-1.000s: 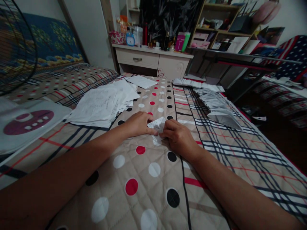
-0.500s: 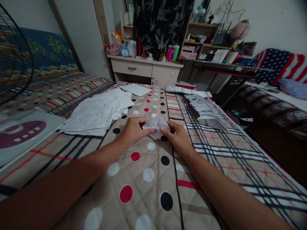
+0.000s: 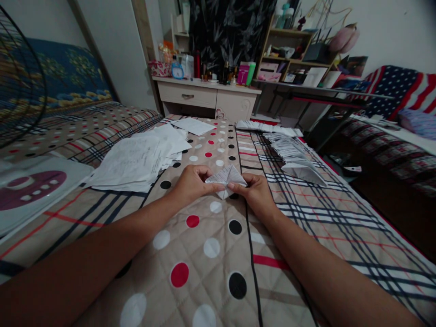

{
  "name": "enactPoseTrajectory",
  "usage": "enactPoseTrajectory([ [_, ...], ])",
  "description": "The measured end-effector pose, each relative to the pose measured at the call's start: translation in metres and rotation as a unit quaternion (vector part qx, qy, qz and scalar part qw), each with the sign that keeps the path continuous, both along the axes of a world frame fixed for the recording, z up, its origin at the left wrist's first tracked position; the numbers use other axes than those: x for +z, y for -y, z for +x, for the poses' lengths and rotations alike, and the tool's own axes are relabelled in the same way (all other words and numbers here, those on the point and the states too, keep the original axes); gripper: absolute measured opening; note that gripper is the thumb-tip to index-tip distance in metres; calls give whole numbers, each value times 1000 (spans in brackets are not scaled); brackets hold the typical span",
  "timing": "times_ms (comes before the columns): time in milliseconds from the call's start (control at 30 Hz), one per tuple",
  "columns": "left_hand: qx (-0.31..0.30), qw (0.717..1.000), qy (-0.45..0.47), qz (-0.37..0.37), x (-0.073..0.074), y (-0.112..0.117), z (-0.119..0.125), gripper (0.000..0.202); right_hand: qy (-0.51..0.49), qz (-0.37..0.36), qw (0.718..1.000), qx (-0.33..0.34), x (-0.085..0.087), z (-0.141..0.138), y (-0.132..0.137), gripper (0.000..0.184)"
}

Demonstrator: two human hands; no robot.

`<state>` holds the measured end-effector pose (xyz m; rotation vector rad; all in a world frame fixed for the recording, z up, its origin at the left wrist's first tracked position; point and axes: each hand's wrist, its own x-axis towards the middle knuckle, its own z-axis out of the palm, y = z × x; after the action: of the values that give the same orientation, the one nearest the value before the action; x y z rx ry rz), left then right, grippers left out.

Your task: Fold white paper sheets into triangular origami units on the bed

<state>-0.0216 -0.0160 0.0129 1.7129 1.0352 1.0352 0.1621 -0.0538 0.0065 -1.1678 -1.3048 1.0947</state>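
A small folded white paper [image 3: 226,180], creased into triangles, is held just above the quilted bedspread [image 3: 218,254] in the middle of the view. My left hand [image 3: 192,184] pinches its left edge with closed fingers. My right hand [image 3: 255,193] grips its right edge, thumb on top. Both forearms reach in from the bottom corners.
A loose pile of printed sheets [image 3: 136,156] lies to the left. A row of folded papers [image 3: 294,154] runs along the right side of the bed. A white fan base [image 3: 30,186] sits far left. A cluttered dresser [image 3: 207,93] and shelves stand behind.
Both hands lifted the folded paper off the bedspread and opened it out wider. The camera tilted up a little.
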Motion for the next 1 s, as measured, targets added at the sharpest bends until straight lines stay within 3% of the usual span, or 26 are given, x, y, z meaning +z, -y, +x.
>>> enactPoseTrajectory([
  [333, -26, 998, 15, -64, 7, 5, 1, 29, -6, 18, 999, -34, 1, 0, 1, 25],
  [600, -56, 997, -7, -58, 6, 0, -4, 14, -29, -2, 999, -34, -5, 5, -3, 18],
  [833, -10, 996, 49, -75, -2, -10, -5, 11, -23, -13, 999, 19, -4, 3, -5, 24],
  [1000, 31, 992, 66, -100, 1, -9, -5, 24, -53, -34, 997, 50, -4, 2, -2, 33],
])
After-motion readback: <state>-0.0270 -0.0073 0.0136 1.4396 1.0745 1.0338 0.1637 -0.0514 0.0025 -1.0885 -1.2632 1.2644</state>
